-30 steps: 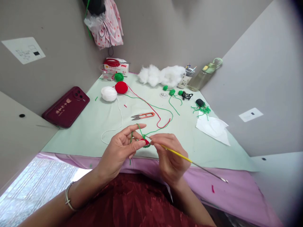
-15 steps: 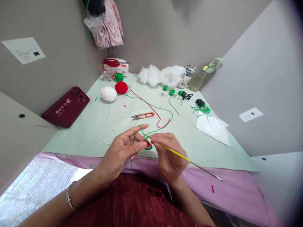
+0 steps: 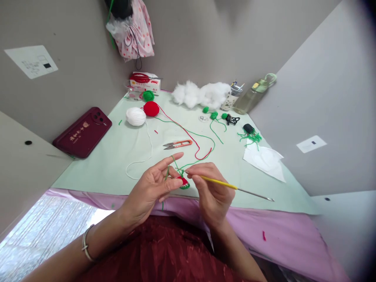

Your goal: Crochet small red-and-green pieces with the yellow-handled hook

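My left hand point(image 3: 152, 188) pinches a small red and green crochet piece point(image 3: 183, 182) between thumb and fingers, with green yarn point(image 3: 202, 137) looped over the raised forefinger. My right hand point(image 3: 212, 192) is closed on a yellow-handled crochet hook point(image 3: 235, 188); its tip sits at the piece and its metal tail points right. Both hands hover over the near edge of the pale green table mat point(image 3: 117, 156).
Orange thread snips point(image 3: 179, 144) lie just beyond the hands. Farther back are white point(image 3: 135, 116), red point(image 3: 151, 108) and green point(image 3: 148, 95) yarn balls, white stuffing point(image 3: 199, 94), a bottle point(image 3: 252, 94) and a white cloth point(image 3: 264, 158). A maroon phone point(image 3: 84, 132) leans at left.
The hook's tail has swung upward and now lies flatter. The right hand has shifted slightly up and the crochet piece has moved a little to the right.
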Demonstrator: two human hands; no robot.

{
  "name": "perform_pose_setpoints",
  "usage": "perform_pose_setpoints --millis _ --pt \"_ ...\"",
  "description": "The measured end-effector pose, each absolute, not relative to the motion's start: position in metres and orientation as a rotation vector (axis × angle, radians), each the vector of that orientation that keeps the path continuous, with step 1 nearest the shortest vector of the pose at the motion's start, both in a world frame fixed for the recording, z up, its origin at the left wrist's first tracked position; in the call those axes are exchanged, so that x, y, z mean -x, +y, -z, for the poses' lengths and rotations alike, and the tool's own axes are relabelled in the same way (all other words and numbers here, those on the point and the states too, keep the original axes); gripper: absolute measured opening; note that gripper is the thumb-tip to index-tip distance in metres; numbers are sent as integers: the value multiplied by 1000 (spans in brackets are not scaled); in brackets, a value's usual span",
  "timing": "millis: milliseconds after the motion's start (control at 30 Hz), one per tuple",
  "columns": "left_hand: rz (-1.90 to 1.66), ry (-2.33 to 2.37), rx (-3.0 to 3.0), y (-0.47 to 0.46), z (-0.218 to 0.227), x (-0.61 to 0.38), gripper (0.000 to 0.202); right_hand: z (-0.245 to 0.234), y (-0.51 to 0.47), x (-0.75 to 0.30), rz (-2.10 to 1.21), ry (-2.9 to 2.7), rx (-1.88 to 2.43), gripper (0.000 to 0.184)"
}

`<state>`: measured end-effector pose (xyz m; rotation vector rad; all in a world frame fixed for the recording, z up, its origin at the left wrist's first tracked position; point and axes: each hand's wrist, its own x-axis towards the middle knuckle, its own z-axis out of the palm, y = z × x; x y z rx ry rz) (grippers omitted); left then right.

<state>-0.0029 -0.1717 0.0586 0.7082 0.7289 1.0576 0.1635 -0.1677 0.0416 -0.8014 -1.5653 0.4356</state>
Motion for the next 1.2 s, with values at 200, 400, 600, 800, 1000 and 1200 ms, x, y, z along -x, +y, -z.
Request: perform_pose_setpoints --millis 200,400,600,800,1000,1200 --pt "-957 722 -791 -165 -62 10 94 -44 -172 -163 -578 -1548 744 17" --pt "-979 723 -838 -161 -58 13 101 -48 -172 -164 -577 -1643 757 20" --pt "-1170 827 -805 -166 -55 4 93 -36 -170 -160 -259 -1741 803 31" --pt "-1111 766 -641 -170 -55 -1 83 -8 -169 -153 163 -1767 806 43" --pt "-998 692 -569 -165 -48 10 60 -25 -166 -164 -418 -1577 801 28" --pt "-1067 700 -639 -164 -53 12 49 -34 -163 -172 -920 -1201 745 15"
